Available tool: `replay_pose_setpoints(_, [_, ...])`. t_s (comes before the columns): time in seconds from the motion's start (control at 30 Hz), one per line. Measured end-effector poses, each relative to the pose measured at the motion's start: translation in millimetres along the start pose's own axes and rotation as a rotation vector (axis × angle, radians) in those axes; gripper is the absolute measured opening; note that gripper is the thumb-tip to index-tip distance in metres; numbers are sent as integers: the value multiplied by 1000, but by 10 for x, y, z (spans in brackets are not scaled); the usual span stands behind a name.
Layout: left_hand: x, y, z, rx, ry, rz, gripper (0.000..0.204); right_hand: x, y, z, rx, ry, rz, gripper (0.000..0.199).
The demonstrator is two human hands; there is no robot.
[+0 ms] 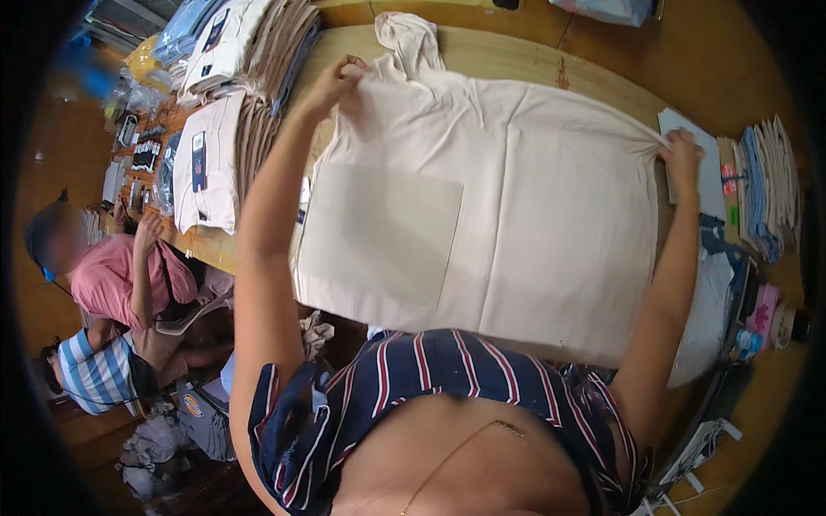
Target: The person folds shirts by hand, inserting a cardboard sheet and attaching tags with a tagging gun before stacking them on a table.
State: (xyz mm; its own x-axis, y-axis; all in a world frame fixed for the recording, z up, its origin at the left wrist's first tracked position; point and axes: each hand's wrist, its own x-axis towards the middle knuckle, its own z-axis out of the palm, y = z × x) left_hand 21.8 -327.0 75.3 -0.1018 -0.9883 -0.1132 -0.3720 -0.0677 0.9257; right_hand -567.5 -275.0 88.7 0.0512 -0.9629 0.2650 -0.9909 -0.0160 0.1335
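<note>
A pale beige shirt [568, 215] lies spread across the table in front of me, with one sleeve [404, 36] bunched at its far edge. My left hand [347, 77] pinches the cloth at the far left, near that sleeve. At the far right corner, my right hand [682, 155] grips the fabric and draws it into taut creases. A flat, pale rectangular board [379, 232] rests on the left half of the shirt, touched by neither hand. A long crease runs down the middle of the cloth.
Stacks of folded, tagged garments [211, 163] stand left of the shirt. More folded clothes [766, 189] and a white sheet [701, 172] are at the right. Two people sit at the left, one in a pink top [116, 279], the other in stripes [99, 365]. The wooden table [516, 60] shows beyond.
</note>
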Motion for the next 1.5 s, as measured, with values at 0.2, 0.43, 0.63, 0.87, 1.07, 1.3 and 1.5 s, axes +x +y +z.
replay_pose_setpoints(0.2, [-1285,303,-189,389,-107,187,18,-1850,347,-892,280,308,91,30])
replay_pose_setpoints(0.43, [-2685,-597,144,927,-229,239,66,-3180,-322,-372,527,157,377,21])
replay_pose_setpoints(0.63, [-2943,-806,163,882,-149,414,45,-3670,-295,-752,206,-115,420,18])
replay_pose_setpoints(0.87, [-2908,-803,160,766,-89,497,35,-1786,-1507,-677,391,-31,-12,18])
replay_pose_setpoints(1.07, [-2948,-815,153,744,-33,506,29,244,-3357,89,556,-131,-187,38])
replay_pose_setpoints(1.3, [-2958,-880,211,676,32,507,30,603,-4339,89,785,-555,-289,41])
replay_pose_setpoints(1.5, [-3023,-1244,222,197,54,182,27,-723,-4101,-1949,1470,-728,-969,24])
